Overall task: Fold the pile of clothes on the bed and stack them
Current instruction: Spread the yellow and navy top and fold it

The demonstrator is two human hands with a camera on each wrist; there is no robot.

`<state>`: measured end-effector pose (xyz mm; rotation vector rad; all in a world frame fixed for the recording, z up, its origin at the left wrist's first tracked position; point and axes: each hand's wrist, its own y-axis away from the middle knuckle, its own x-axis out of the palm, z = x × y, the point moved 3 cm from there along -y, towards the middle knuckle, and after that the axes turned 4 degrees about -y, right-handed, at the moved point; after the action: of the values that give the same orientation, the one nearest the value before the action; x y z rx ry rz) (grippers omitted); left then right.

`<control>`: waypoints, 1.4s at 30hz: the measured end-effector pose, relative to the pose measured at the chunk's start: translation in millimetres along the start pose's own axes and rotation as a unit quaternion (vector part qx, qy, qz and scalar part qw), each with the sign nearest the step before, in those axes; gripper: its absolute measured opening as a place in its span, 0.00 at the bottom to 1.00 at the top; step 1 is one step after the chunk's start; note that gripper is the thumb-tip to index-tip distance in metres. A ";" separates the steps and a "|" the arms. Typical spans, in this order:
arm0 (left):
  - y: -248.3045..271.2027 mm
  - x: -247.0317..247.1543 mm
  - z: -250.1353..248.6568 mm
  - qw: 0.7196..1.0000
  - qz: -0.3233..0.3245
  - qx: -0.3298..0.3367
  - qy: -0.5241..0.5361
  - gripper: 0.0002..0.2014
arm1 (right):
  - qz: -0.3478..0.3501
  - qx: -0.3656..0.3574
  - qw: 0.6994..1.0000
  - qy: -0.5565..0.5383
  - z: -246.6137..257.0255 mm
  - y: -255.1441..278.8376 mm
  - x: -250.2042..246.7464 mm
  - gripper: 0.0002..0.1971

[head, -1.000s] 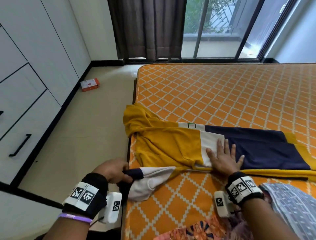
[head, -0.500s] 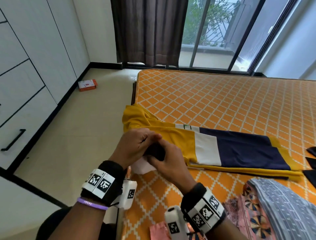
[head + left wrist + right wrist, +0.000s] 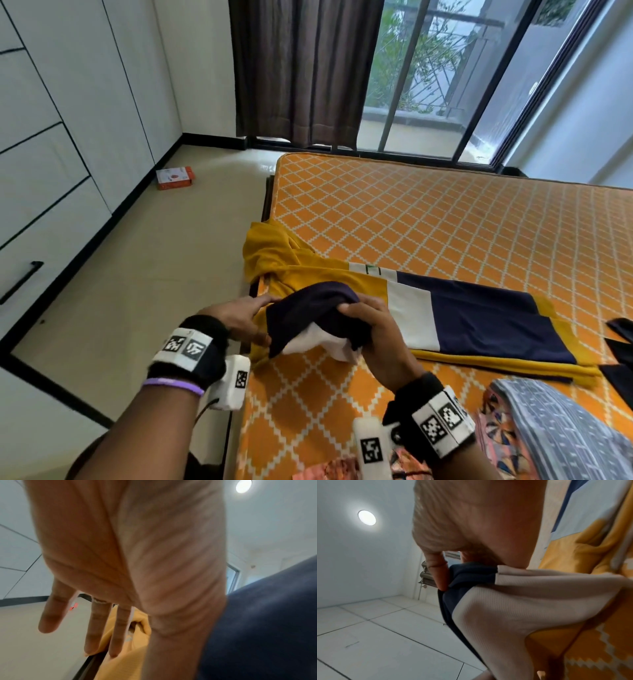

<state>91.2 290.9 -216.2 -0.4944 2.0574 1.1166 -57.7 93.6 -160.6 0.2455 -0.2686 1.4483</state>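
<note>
A yellow, white and navy shirt (image 3: 479, 318) lies flat along the near part of the orange bed (image 3: 411, 212), its yellow end bunched at the bed's left edge. Its navy and white sleeve (image 3: 308, 308) is lifted above the shirt's yellow part. My right hand (image 3: 373, 329) grips the sleeve, fingers curled over the navy cloth (image 3: 471, 574). My left hand (image 3: 239, 317) is beside the sleeve's left edge with straight fingers (image 3: 96, 628), the fingertips touching the cloth. In the left wrist view the navy sleeve (image 3: 257, 628) is by the thumb and the yellow cloth (image 3: 135, 655) is below.
More clothes lie at the near right: a grey patterned cloth (image 3: 555, 428), a colourful patterned one (image 3: 500, 421) and a dark garment (image 3: 620, 342). White wardrobe doors (image 3: 51, 171) line the left wall. An orange box (image 3: 174, 177) sits on the floor. Curtain and glass doors stand beyond the bed.
My right hand left the flat shirt and took the sleeve from my left hand. The sleeve has risen from the bed's edge to above the shirt. My left hand's fingers have straightened.
</note>
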 end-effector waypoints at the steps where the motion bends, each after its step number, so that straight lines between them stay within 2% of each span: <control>1: -6.0 2.1 1.1 0.999 -0.006 -0.015 -0.028 0.47 | 0.003 -0.001 1.000 -0.019 -1.4 3.8 -4.6 0.11; 2: -12.0 4.5 1.6 0.999 0.000 -0.018 -0.050 0.43 | 0.001 0.001 1.000 -0.027 -3.3 6.7 -9.7 0.12; 3: -13.9 4.9 -0.5 0.997 0.001 -0.024 -0.072 0.35 | -0.009 0.008 1.000 -0.021 -4.4 9.0 -14.8 0.12; 5: -18.0 0.0 -4.6 0.993 -0.048 -0.022 -0.104 0.13 | -0.059 0.044 0.996 0.045 -8.4 14.7 -30.7 0.08; 7: -18.0 -10.1 -8.0 0.993 -0.086 -0.009 -0.078 0.07 | -0.116 0.116 0.967 0.193 -17.0 18.3 -54.5 0.09; 8: -15.8 -14.2 -9.2 0.996 -0.082 0.011 -0.029 0.02 | -0.124 0.147 0.939 0.285 -20.7 20.2 -66.5 0.05; 9: -12.1 -18.6 -9.5 0.996 -0.080 0.021 0.028 0.09 | -0.115 0.161 0.900 0.388 -21.8 22.0 -73.7 0.08; 10: -8.6 -23.3 -8.4 0.993 -0.083 0.027 0.080 0.15 | -0.097 0.154 0.860 0.477 -23.2 22.6 -76.5 0.18; 11: -2.7 -28.7 -8.0 0.987 -0.099 0.036 0.118 0.18 | -0.087 0.121 0.840 0.522 -21.8 22.3 -73.1 0.27; 14: 11.9 -39.6 -10.4 0.949 -0.174 0.088 0.249 0.24 | -0.072 -0.025 0.846 0.528 -12.3 15.2 -37.9 0.44; 17: 23.0 -40.7 -35.2 0.884 -0.152 0.186 0.402 0.30 | -0.026 -0.077 0.843 0.532 -20.4 -6.9 1.8 0.55; 18: 26.4 -40.3 -46.7 0.865 -0.140 0.225 0.427 0.31 | -0.019 -0.078 0.844 0.530 -24.8 -14.3 11.6 0.55; 19: 27.5 -39.2 -56.4 0.846 -0.126 0.252 0.452 0.31 | -0.019 -0.082 0.847 0.524 -28.4 -21.7 17.8 0.50; 20: 28.0 -38.9 -62.6 0.828 -0.112 0.267 0.480 0.30 | -0.026 -0.089 0.850 0.519 -28.7 -29.0 19.6 0.40; 22: 23.6 -43.1 -64.2 0.797 -0.110 0.260 0.534 0.32 | -0.067 -0.102 0.857 0.500 -17.9 -41.8 10.9 0.12; 23: 20.6 -47.0 -59.6 0.798 -0.133 0.239 0.536 0.33 | -0.083 -0.097 0.870 0.476 -9.6 -47.7 -0.1 0.06; 24: 16.7 -50.8 -53.0 0.817 -0.164 0.215 0.509 0.30 | -0.102 -0.096 0.882 0.450 4.2 -51.9 -11.1 0.10; 26: 3.5 -52.4 -38.7 0.894 -0.210 0.155 0.365 0.13 | -0.139 -0.102 0.921 0.350 42.6 -56.2 -37.9 0.22; 27: -5.5 -47.0 -32.6 0.939 -0.184 0.123 0.262 0.10 | -0.154 -0.100 0.943 0.279 64.0 -57.0 -50.5 0.24; 28: -15.9 -37.4 -28.1 0.977 -0.131 0.093 0.141 0.14 | -0.163 -0.093 0.959 0.213 85.2 -58.1 -63.8 0.23; 29: -26.0 -25.5 -24.8 0.995 -0.068 0.062 0.027 0.21 | -0.162 -0.092 0.969 0.160 106.4 -58.0 -76.4 0.19; 30: -31.9 -16.3 -23.6 0.997 -0.026 0.030 -0.059 0.27 | -0.164 -0.103 0.972 0.130 130.2 -54.9 -87.9 0.17; 31: -35.6 -11.1 -22.7 0.994 -0.014 0.006 -0.108 0.32 | -0.167 -0.133 0.972 0.100 151.0 -50.5 -100.1 0.17; 33: -41.6 -12.2 -19.7 0.991 -0.048 -0.029 -0.124 0.34 | -0.201 -0.167 0.965 0.012 178.0 -38.5 -130.3 0.16; 34: -45.3 -17.7 -17.8 0.989 -0.089 -0.030 -0.114 0.30 | -0.232 -0.165 0.958 -0.032 185.6 -28.6 -146.6 0.12; 36: -52.0 -32.5 -13.7 0.976 -0.202 -0.019 -0.074 0.16 | -0.290 -0.130 0.945 -0.077 181.3 -9.8 -186.1 0.08; 38: -56.5 -43.2 -14.8 0.952 -0.302 -0.020 -0.055 0.07 | -0.332 -0.075 0.937 -0.079 164.6 5.1 -219.8 0.07; 42: -71.4 -46.6 -39.9 0.927 -0.369 -0.004 -0.072 0.09 | -0.444 0.087 0.878 -0.157 102.7 27.4 -283.5 0.07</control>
<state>149.9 217.9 -206.6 -1.0474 1.5182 0.6720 -117.2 -203.3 -156.0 0.6590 -0.2380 0.5060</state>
